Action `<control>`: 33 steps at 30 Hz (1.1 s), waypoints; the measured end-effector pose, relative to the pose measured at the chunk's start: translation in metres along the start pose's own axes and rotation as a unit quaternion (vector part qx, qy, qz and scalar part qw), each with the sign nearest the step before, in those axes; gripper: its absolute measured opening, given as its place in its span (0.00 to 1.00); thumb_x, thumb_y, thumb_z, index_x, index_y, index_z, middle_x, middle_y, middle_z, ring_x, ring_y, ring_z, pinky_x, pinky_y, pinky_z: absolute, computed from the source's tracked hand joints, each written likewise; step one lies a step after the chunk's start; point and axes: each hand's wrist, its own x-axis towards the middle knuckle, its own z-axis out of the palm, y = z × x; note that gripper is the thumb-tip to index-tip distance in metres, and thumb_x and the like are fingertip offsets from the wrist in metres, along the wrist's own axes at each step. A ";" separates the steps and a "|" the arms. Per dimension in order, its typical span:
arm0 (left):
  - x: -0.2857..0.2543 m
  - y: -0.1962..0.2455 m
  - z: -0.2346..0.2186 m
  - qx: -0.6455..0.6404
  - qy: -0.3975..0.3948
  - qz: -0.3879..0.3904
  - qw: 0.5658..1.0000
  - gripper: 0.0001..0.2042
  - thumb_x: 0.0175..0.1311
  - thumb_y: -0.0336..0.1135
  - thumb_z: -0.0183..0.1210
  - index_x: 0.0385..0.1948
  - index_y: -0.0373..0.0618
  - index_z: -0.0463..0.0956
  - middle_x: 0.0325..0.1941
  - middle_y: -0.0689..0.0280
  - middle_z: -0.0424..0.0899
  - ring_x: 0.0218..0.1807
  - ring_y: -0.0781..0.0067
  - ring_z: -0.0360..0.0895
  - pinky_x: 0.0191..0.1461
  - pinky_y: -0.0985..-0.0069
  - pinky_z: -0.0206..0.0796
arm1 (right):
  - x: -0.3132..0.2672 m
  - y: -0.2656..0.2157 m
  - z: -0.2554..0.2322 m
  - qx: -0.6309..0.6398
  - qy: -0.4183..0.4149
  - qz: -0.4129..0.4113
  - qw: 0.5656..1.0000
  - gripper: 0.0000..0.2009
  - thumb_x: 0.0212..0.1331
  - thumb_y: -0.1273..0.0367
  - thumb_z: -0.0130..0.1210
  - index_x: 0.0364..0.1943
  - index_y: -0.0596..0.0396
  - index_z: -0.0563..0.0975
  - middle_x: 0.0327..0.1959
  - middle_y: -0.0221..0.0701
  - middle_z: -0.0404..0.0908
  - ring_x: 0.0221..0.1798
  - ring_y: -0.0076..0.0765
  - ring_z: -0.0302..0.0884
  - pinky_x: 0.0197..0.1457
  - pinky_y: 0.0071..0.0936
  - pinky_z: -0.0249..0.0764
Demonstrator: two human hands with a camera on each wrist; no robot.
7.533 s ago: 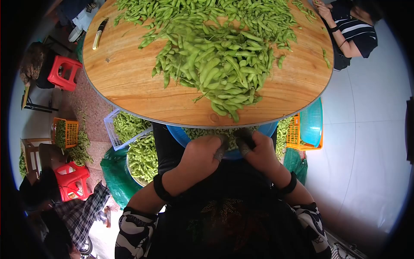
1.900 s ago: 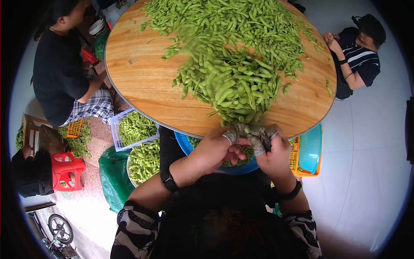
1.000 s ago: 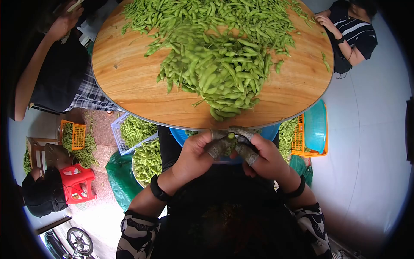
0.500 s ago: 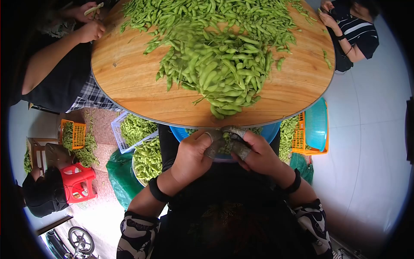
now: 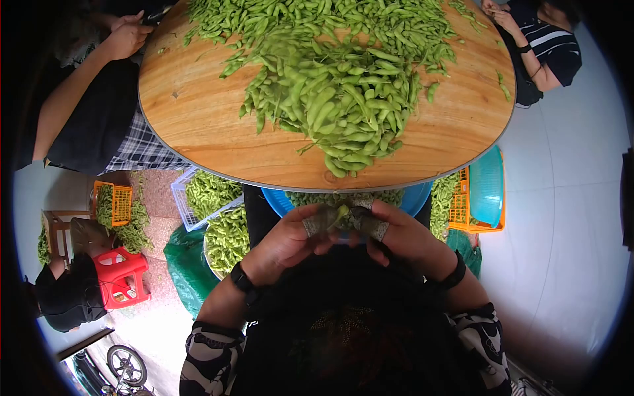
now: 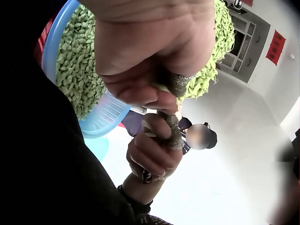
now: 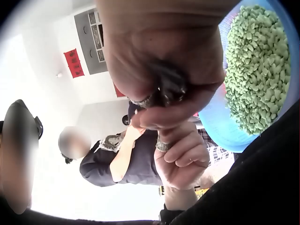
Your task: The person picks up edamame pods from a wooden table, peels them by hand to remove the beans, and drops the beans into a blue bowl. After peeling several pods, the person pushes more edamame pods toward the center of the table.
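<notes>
Just below the table's near edge, my two hands meet fingertip to fingertip, with grey knitted covers on thumbs and forefingers. My left hand (image 5: 287,237) pinches a green soybean pod (image 5: 342,212) between thumb and forefinger. Opposite it, my right hand (image 5: 406,234) curls at the pod's other side. In the right wrist view a dark shiny object (image 7: 171,79) lies in that hand's grip; its kind is mostly hidden. Beneath both hands stands a blue basin (image 5: 419,198) of shelled green beans (image 7: 258,70). A large heap of soybean pods (image 5: 330,105) covers the table's middle.
The round wooden table (image 5: 198,125) spans the top. A white crate (image 5: 183,198) and a green sack (image 5: 188,264) stand left, an orange crate (image 5: 460,204) with a teal basket (image 5: 487,188) right. People sit at both sides; a red stool (image 5: 122,280) is lower left.
The hands rose to the pod heap about two seconds ago, then came back over the basin with a pod. A person has sat down at the left; the knife on the table there is gone.
</notes>
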 end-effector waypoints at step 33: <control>0.002 -0.015 -0.003 -0.017 0.081 -0.084 0.993 0.15 0.69 0.31 0.46 0.54 0.41 0.73 0.24 0.70 0.70 0.23 0.80 0.63 0.26 0.81 0.55 | 0.034 0.053 -0.005 -0.164 0.152 -0.099 0.969 0.08 0.58 0.72 0.59 0.40 0.56 0.74 0.22 0.27 0.75 0.18 0.18 0.70 0.21 0.20 0.65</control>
